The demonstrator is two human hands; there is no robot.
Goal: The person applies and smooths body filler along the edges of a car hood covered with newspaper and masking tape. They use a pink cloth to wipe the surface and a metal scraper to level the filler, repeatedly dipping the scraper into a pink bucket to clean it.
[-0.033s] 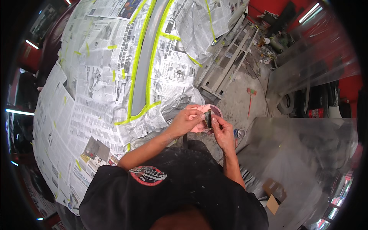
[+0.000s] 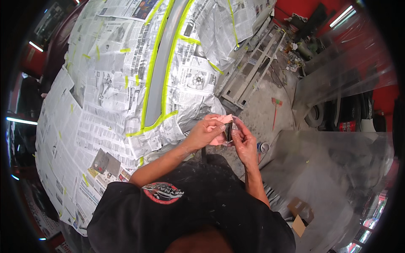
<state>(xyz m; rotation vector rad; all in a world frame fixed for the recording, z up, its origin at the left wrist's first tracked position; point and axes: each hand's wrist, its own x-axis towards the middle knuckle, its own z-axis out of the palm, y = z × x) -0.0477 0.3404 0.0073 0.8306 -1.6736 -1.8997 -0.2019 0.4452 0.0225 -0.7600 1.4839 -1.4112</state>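
Note:
My left hand (image 2: 206, 131) pinches a crumpled pink cloth (image 2: 217, 140) and reaches to a small dark flat piece (image 2: 228, 132) with its thumb and fingertips. My right hand (image 2: 244, 144) is closed on that dark piece from the right, its thumb along the near side. A pale rim of something behind the piece is mostly hidden by the fingers. Just beyond my hands, to the left, is a car body covered in newspaper (image 2: 114, 97), with yellow-green tape (image 2: 149, 87) bordering a bare grey strip (image 2: 159, 71).
Metal frames (image 2: 249, 76) lie on the concrete floor at right, with a red-handled broom (image 2: 275, 114), clutter (image 2: 295, 57) and a can (image 2: 263, 147). Translucent plastic sheeting (image 2: 325, 177) fills the right side, near tires (image 2: 315, 114) and a cardboard piece (image 2: 299, 223).
My right hand's fingers have shifted slightly around the dark piece, which now shows more edge-on. My left hand has barely moved.

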